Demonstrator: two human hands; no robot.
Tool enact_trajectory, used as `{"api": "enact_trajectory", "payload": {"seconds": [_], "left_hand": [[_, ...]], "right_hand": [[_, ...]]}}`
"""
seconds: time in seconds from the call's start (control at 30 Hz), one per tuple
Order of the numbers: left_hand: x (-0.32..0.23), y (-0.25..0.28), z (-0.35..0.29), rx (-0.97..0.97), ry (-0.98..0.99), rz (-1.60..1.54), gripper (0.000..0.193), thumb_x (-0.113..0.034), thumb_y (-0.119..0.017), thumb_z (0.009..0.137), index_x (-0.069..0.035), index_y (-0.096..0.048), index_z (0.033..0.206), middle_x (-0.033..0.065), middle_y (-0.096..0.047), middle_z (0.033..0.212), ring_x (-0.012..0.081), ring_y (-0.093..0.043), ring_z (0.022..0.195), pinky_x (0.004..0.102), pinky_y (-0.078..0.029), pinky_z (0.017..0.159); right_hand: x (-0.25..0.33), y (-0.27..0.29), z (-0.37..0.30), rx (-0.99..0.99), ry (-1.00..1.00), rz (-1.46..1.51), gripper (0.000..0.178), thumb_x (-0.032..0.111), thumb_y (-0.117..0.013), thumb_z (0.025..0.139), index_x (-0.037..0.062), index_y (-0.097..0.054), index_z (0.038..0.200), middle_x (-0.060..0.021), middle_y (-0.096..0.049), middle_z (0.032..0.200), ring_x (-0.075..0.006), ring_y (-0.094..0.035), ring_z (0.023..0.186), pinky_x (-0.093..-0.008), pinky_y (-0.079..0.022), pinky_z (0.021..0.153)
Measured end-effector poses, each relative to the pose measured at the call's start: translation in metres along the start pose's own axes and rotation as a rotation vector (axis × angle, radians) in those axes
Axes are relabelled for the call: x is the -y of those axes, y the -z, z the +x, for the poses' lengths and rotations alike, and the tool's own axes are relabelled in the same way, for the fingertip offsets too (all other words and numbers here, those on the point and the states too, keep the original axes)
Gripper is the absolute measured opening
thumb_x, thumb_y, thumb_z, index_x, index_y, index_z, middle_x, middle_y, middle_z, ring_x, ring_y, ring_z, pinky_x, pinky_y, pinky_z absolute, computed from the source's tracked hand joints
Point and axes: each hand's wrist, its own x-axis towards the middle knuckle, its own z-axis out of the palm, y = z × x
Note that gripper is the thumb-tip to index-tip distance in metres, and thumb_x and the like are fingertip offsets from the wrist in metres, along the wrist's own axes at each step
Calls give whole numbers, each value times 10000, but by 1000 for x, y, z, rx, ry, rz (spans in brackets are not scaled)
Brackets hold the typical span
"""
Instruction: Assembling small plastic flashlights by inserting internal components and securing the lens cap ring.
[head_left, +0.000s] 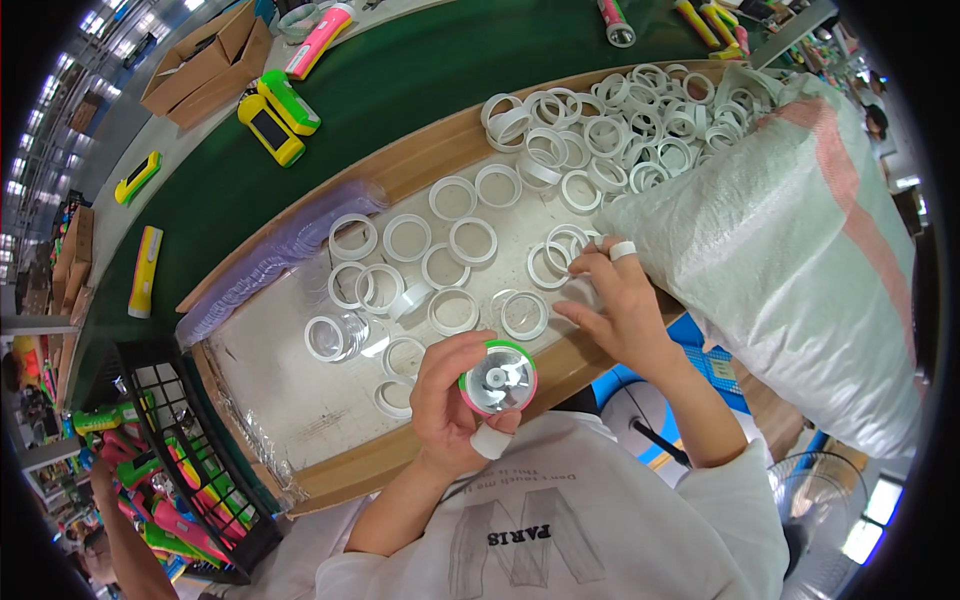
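A green belt [390, 92] runs along the far side of your workshop, beyond the shallow cardboard tray [335, 470]. Your left hand [443, 405] wraps a flashlight head [499, 377] at the tray's near edge. Your right hand [630, 312], thumb and forefinger spread, is over white rings [407, 239]; whether it touches one, I cannot tell. The bulky woven sack [770, 215] crowds your right, overlapping the tray; purplish stacked discs [285, 255] line its far left, and a black crate [195, 425] stands left.

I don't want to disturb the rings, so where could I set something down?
The tray's left end looks bare, between the purple stack, cardboard wall and leftmost rings. The green surface beyond is bare between the top two pink flashlights. Crowded: the far right corner, rings heaped beside the white sack.
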Motion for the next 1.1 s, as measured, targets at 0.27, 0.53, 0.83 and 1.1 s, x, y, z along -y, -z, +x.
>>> {"api": "enact_trajectory", "payload": {"seconds": [0.27,0.53,0.83,1.1], "left_hand": [[-3,-2,-2,-2,-8,-112,567,-160,-781,800,6,-493,1259,224,-550,1212,301,-565,1123,372,-478,919],[-4,2,-3,-33,4,-12,564,-191,-767,814,8,-498,1268,223,-591,1186,313,-589,1087,374,-479,906],[-9,7,2,-2,22,164,572,-206,-771,797,24,-531,1262,236,-606,1179,354,-617,1053,385,-500,884],[-16,11,10,56,-35,238,575,-127,-759,784,21,-516,1283,223,-598,1198,364,-608,1077,388,-504,886]], "right_hand": [[-36,-17,19,52,217,-315,335,151,-792,740,47,-619,1008,-217,-447,1273,-391,-522,1060,-431,-473,886],[47,31,11,229,290,-35,178,173,-744,804,50,-619,831,-227,-514,1246,-363,-592,994,-388,-517,795],[88,49,13,298,497,61,382,79,-772,747,99,-573,1072,-208,-554,1163,-365,-634,905,-400,-526,753],[79,9,6,81,436,290,409,104,-841,711,6,-616,1038,-215,-609,1166,-324,-658,986,-357,-551,773]]}}
